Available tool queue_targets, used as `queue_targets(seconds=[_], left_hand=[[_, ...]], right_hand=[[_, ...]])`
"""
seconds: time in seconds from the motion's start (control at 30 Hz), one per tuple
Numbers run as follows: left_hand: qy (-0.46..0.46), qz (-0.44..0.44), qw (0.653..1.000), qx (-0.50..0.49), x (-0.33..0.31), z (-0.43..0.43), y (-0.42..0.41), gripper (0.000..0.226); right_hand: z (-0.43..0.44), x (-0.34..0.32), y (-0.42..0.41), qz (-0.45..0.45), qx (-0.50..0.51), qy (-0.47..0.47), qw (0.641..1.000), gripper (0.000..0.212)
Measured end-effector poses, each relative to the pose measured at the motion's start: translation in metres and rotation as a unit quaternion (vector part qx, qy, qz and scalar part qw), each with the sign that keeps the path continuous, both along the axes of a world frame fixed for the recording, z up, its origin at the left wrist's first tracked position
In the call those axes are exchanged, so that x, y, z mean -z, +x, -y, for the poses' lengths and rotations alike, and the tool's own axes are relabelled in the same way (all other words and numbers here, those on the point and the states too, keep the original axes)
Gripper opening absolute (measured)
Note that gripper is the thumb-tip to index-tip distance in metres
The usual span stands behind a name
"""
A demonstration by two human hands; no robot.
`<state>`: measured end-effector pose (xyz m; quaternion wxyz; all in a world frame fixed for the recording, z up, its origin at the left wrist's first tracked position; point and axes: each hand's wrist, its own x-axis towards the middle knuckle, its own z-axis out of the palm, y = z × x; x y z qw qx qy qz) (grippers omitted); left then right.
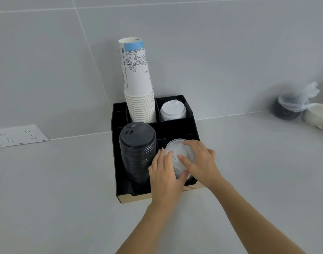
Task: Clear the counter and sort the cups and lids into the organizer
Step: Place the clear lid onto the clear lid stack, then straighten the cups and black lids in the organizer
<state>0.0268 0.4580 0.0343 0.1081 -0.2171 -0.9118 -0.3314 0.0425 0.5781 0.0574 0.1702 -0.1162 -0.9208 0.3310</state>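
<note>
A black organizer stands on the grey counter against the wall. Its back left slot holds a tall stack of white paper cups. White lids fill the back right slot. A stack of black lids rises from the front left slot. In the front right slot sits a stack of clear lids. My left hand wraps the stack's near left side. My right hand lies over its top and right side. The lower part of the clear stack is hidden by my hands.
A double wall socket sits low on the wall at the left. At the far right stand a dark bowl with a plastic bag and a white cup. Grey counter surface surrounds the organizer.
</note>
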Motion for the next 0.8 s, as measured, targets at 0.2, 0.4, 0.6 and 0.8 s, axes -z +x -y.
queue_targets(seconds=[0.2,0.4,0.6,0.8], left_hand=[[-0.049,0.004,0.999,-0.011,0.011,-0.006,-0.001,0.063],[-0.066,0.017,0.998,-0.001,0.014,-0.008,0.0,0.07],[-0.047,0.01,0.999,0.002,0.001,-0.008,-0.001,0.08],[0.003,-0.026,0.997,0.068,-0.042,0.001,0.007,0.065]], right_hand=[[-0.009,0.014,-0.006,0.024,-0.01,0.058,0.998,0.045],[-0.011,0.017,-0.008,0.029,-0.014,0.096,0.995,0.052],[-0.013,0.012,-0.009,0.033,-0.019,0.124,0.992,0.062],[-0.025,-0.023,-0.014,0.101,-0.092,0.126,0.983,0.046]])
